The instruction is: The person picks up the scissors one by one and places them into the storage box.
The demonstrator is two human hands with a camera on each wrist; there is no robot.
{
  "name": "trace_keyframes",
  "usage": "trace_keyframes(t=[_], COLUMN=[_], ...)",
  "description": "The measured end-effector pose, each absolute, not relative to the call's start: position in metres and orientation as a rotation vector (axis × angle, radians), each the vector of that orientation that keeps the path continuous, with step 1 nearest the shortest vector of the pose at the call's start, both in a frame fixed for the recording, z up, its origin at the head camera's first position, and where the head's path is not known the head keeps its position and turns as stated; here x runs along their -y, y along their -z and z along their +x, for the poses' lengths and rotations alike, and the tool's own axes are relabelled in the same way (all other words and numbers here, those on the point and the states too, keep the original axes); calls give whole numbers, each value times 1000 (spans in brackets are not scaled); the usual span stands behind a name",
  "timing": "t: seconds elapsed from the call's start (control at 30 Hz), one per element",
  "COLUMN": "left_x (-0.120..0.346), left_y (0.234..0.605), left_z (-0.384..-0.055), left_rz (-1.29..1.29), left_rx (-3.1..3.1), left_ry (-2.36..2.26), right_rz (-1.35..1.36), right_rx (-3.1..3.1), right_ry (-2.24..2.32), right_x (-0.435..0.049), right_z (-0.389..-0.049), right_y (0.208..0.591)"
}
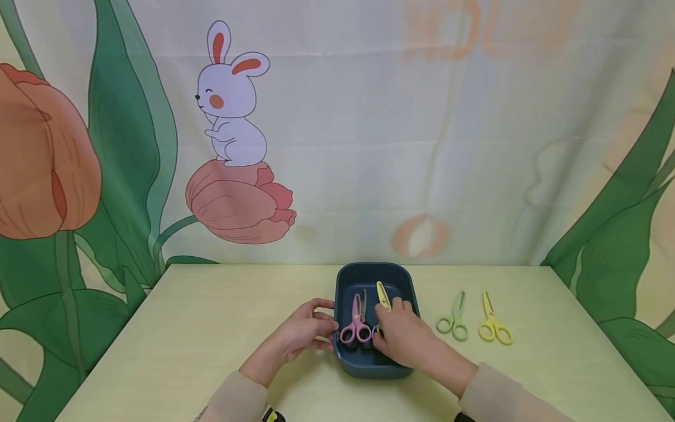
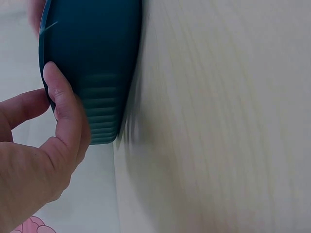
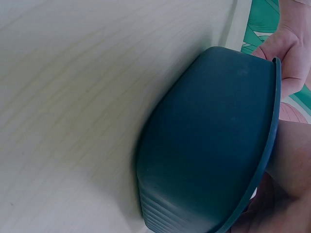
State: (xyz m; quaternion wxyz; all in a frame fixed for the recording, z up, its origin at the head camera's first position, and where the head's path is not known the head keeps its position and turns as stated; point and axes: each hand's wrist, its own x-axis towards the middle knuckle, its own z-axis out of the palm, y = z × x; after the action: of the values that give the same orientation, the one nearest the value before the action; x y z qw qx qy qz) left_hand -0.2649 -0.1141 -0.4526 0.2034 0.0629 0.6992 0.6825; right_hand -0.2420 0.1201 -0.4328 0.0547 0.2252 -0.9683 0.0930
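A dark blue plastic bin (image 1: pixel 374 372) stands on the table. My left hand (image 1: pixel 303 329) touches its left side, with relaxed fingertips against the outer wall and rim (image 2: pixel 43 48). My right hand (image 1: pixel 403 334) reaches over the right rim into the bin. Its thumb and fingers grip a pair of yellow scissors (image 1: pixel 383 295), whose blades point toward the far wall while the handles are mostly hidden by the hand. Left of it in the bin lie pink scissors (image 1: pixel 356 322), a grey blade (image 1: pixel 364 302) beside them. Part of a bluish handle loop (image 1: pixel 375 332) shows near my right fingertips.
Right of the bin, green scissors (image 1: pixel 454 319) and another yellow pair (image 1: pixel 494 322) lie on the pale wooden table (image 1: pixel 211 351), tips pointing away. A printed curtain (image 1: pixel 337 146) with a rabbit and tulips hangs behind the table's far edge.
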Motion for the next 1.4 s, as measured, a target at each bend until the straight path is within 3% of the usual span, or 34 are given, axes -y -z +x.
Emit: trace_keyframes(t=[1.4], left_x=[114], left_y=[449], left_z=[-263], left_rz=[167], left_rx=[-1943], left_ry=[-1894], right_rz=[732], right_rx=[2840], right_ry=[-345], right_x=[-141], right_z=[-240], right_y=[425])
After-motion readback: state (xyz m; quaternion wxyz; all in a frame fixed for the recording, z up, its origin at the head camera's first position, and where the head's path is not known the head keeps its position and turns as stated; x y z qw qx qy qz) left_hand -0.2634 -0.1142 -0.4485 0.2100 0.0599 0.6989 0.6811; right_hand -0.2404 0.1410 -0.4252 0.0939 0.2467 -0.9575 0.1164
